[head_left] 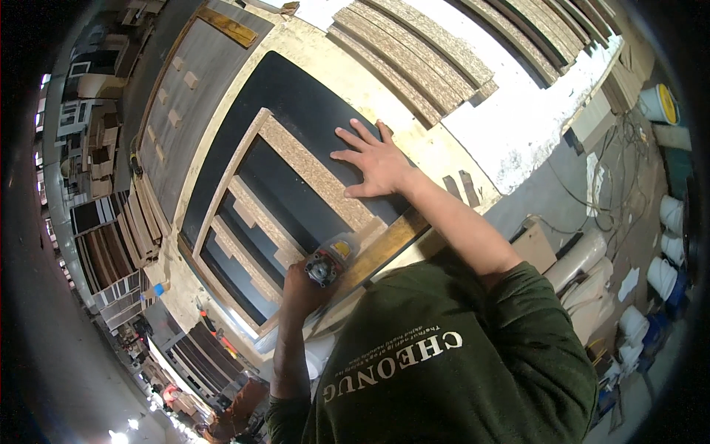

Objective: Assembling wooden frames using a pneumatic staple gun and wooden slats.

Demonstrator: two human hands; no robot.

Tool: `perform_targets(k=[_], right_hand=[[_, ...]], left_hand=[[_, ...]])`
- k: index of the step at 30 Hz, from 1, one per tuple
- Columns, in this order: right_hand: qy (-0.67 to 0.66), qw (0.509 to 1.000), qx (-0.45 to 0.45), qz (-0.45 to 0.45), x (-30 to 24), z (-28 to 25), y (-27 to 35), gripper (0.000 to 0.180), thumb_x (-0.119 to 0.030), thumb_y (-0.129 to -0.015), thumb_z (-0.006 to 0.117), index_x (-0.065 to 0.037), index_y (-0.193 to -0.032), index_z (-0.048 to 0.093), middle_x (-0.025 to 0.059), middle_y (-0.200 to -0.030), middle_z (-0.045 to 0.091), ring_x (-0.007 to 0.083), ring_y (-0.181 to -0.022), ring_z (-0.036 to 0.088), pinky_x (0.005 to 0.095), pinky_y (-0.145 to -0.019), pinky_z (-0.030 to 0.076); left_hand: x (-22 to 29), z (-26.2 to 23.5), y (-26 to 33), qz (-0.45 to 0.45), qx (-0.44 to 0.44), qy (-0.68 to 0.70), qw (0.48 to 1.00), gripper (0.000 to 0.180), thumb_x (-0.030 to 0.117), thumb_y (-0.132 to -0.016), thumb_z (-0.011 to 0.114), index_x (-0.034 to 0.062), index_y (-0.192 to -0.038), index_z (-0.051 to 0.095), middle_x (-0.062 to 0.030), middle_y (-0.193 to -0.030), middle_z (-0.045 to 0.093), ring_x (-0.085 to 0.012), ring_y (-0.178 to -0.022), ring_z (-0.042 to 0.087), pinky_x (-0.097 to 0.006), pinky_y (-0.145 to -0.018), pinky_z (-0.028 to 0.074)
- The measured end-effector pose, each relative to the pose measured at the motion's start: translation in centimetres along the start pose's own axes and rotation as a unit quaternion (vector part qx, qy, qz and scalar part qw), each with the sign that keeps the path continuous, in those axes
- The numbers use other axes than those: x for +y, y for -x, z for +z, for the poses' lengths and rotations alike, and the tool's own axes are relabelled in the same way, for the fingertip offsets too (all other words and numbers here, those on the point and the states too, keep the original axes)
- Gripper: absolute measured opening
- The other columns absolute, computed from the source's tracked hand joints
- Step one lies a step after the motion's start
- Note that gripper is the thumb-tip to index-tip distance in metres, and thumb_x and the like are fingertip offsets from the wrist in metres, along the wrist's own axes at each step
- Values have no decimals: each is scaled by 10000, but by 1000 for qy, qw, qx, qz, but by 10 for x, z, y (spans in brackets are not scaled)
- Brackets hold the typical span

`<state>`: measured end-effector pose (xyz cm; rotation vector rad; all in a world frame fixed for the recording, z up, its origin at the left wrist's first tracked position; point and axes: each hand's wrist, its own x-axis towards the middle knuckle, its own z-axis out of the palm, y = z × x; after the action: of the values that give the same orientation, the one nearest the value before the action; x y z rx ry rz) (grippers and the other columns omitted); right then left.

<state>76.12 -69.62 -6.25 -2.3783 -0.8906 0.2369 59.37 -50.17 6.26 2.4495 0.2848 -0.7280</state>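
My left hand (302,287) is wrapped round what looks like a nail gun (322,268), its round bolted cap towards me and a yellow label on its body. The tool stands over the near end of a frame of chipboard strips (299,164); its tip is hidden. That frame lies on a black panel (296,92), with crosspieces and small blocks between its sides. Fingers spread, my right hand (376,164) rests flat on the panel beside the widest strip and holds nothing.
A pale worktable (462,152) carries the panel. Stacked chipboard strips (414,52) lie at the far right on a white surface. At the left is a grey panel (196,81) with small blocks. Cables (592,200) and white buckets (662,275) are on the floor at right.
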Motion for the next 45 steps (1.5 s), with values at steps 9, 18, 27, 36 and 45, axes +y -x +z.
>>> perform_targets(k=[9,18,27,36,45], right_hand=[[-1,1000,-14,6,-2,-4,-2,728,-602,-696,602,-227,-1311,496,82,-1506,240,304,-1414,119,603,-1097,77],[-13,1000,-23,14,-1,-5,-2,726,-580,-686,621,-235,-1312,494,79,-1509,234,299,-1416,112,601,-1100,67],[-4,998,-60,25,-4,-10,-3,741,-586,-701,620,-253,-1345,464,59,-1524,201,268,-1425,74,568,-1121,50],[-19,999,-36,20,0,-6,-2,727,-572,-685,634,-244,-1319,491,70,-1515,221,283,-1421,91,590,-1107,68],[-12,998,-51,24,-4,-10,-3,735,-584,-692,629,-257,-1333,478,57,-1520,210,268,-1425,76,581,-1116,64]], left_hand=[[20,-7,-8,-6,-21,17,1000,323,243,-712,737,79,-977,653,-136,-869,680,-324,-819,650,-384,-714,513],[34,-11,-10,-31,-47,-11,998,339,234,-712,728,100,-1013,648,-136,-918,677,-315,-873,643,-378,-758,512],[31,-2,-16,-28,-23,-15,999,345,203,-713,734,88,-1028,650,-129,-884,685,-303,-854,657,-361,-751,515],[45,-6,-15,-5,-26,15,1000,333,205,-706,743,69,-995,651,-146,-881,679,-319,-851,653,-370,-739,513],[32,9,-19,19,13,-27,999,360,210,-671,751,64,-983,648,-161,-871,673,-342,-847,641,-405,-729,511]])
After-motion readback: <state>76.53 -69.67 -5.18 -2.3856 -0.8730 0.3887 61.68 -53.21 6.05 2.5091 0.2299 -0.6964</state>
